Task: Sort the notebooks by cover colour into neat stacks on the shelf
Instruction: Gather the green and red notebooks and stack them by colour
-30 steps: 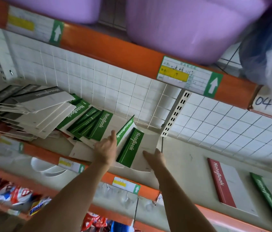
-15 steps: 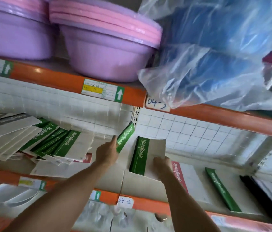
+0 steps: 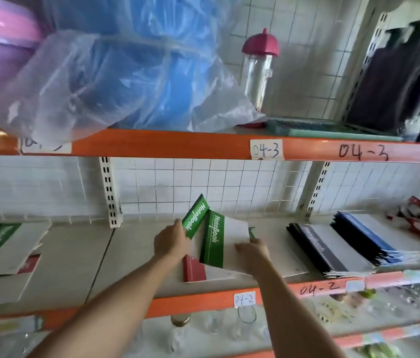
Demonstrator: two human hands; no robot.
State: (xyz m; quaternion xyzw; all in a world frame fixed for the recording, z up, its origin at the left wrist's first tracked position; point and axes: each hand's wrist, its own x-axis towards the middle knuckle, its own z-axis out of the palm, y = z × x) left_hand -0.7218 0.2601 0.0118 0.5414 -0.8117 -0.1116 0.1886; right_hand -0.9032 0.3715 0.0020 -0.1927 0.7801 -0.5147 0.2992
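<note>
— Orange-edged shelf, tag "04-2": what's on it?
— Two green notebooks, white "NoteBook" on green spine bands, pale covers, tilted over a red notebook.
— And the hands?
— Left hand grips one green notebook; right hand holds the other's cover edge.
</note>
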